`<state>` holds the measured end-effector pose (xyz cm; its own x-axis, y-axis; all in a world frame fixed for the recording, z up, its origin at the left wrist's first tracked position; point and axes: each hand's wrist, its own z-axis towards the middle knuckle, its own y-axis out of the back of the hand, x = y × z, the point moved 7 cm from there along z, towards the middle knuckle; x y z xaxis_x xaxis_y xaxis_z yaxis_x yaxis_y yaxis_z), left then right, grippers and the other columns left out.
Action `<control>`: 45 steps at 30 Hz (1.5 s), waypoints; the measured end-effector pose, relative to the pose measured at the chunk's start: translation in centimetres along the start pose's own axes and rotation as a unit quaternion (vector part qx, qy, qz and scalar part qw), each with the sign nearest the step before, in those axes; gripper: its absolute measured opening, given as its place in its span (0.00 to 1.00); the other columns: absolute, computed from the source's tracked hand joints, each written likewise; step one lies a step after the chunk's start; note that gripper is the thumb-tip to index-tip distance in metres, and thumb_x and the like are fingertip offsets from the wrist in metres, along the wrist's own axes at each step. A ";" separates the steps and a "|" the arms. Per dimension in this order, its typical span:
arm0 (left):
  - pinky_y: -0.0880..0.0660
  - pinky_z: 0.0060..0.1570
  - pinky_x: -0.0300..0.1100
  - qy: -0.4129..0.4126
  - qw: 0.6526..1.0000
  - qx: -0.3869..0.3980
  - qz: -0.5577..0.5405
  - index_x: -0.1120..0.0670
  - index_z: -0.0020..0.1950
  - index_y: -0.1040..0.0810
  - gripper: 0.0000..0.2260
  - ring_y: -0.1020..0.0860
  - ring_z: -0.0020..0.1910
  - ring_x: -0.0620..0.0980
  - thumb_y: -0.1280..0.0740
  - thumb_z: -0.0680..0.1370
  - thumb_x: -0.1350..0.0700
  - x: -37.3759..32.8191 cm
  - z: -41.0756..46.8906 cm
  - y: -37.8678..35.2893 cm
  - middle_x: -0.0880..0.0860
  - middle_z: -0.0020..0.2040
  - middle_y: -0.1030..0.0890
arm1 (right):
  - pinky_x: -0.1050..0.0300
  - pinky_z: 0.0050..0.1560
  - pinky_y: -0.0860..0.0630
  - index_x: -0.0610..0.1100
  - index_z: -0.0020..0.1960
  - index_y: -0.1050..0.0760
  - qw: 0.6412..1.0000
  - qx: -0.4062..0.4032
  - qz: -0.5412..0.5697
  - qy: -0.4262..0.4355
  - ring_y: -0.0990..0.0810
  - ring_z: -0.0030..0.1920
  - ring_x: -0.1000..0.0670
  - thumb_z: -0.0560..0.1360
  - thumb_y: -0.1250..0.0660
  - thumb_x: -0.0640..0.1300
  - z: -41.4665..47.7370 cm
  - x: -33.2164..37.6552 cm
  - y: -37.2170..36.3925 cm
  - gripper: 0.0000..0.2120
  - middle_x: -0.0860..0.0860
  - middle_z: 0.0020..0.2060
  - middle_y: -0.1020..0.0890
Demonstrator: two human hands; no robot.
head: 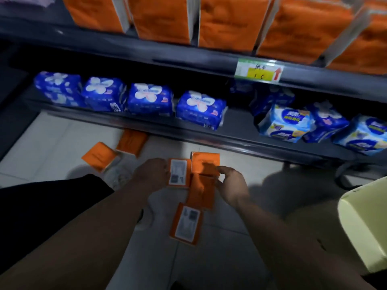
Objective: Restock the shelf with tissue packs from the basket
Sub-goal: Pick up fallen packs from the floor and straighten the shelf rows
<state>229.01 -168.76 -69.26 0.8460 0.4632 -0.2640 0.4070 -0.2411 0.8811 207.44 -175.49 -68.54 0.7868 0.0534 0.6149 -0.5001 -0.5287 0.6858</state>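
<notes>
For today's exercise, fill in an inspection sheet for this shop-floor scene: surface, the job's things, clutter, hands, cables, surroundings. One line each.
Surface: pale tiled floor, dim light.
Job's things: six orange tissue packs on the floor: two at left, four near the hands, two of them label side up; more orange packs on the upper shelf.
Clutter: nothing seen beyond the loose packs.
Hands: left hand touching a label-up pack; right hand fingers on an orange pack; firm grip cannot be told.
Cables: nothing seen.
Surroundings: blue packs on the lower shelf, price tag, pale yellow container at right.
</notes>
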 end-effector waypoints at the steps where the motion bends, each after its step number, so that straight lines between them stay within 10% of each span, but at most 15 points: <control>1: 0.32 0.58 0.41 0.007 1.000 0.012 -0.009 0.59 0.63 0.24 0.17 0.26 0.62 0.53 0.40 0.79 0.52 0.3 0.3 -0.8 0.56 0.63 0.23 | 0.56 0.52 0.24 0.51 0.60 0.22 1.000 0.002 -0.002 -0.019 0.19 0.46 0.46 0.74 0.33 0.45 0.5 -0.9 -1.0 0.14 0.48 0.51 0.17; 7: 0.24 0.41 0.42 0.015 0.997 -0.024 -0.079 0.64 0.46 0.19 0.19 0.19 0.44 0.60 0.38 0.72 0.49 1.8 2.1 -4.7 0.61 0.44 0.18 | 0.50 0.51 0.22 0.47 0.56 0.23 0.995 0.010 -0.001 -0.103 0.19 0.51 0.44 0.72 0.33 0.51 2.6 -6.0 -7.1 0.14 0.48 0.49 0.18; 17: 0.27 0.53 0.45 0.082 0.993 0.012 -0.081 0.57 0.58 0.21 0.14 0.22 0.56 0.56 0.34 0.75 0.53 3.8 3.6 -9.0 0.57 0.55 0.19 | 0.48 0.60 0.27 0.39 0.64 0.34 0.961 0.006 0.065 -0.269 0.24 0.60 0.41 0.69 0.29 0.51 4.6 -9.6 -12.9 0.29 0.43 0.60 0.25; 24: 0.29 0.59 0.45 0.192 0.965 0.049 -0.173 0.61 0.70 0.32 0.27 0.25 0.63 0.57 0.31 0.75 0.50 5.0 4.7 -10.6 0.60 0.65 0.25 | 0.52 0.47 0.23 0.48 0.44 0.28 0.968 -0.072 0.093 -0.222 0.19 0.46 0.44 0.67 0.30 0.54 3.6 -9.5 -9.3 0.14 0.48 0.44 0.19; 32: 0.29 0.46 0.41 0.248 0.932 0.046 -0.260 0.63 0.62 0.30 0.23 0.23 0.59 0.58 0.28 0.73 0.54 3.9 6.4 -13.1 0.60 0.62 0.23 | 0.58 0.40 0.27 0.47 0.43 0.27 0.971 -0.088 0.112 -0.192 0.20 0.39 0.50 0.65 0.26 0.52 3.1 -11.5 -8.9 0.14 0.53 0.37 0.20; 45: 0.22 0.53 0.53 0.150 0.954 0.030 -0.259 0.51 0.62 0.27 0.27 0.20 0.51 0.54 0.34 0.70 0.36 2.4 4.9 -7.8 0.54 0.57 0.20 | 0.47 0.46 0.22 0.45 0.46 0.25 0.972 -0.145 0.138 -0.122 0.20 0.43 0.44 0.64 0.30 0.50 3.3 -8.3 -2.7 0.14 0.46 0.43 0.21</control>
<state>229.59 -169.93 -78.70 0.3933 0.7546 -0.5252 0.7703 0.0414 0.6364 203.49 -177.32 -76.76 0.6536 -0.2771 0.7043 -0.7568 -0.2321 0.6110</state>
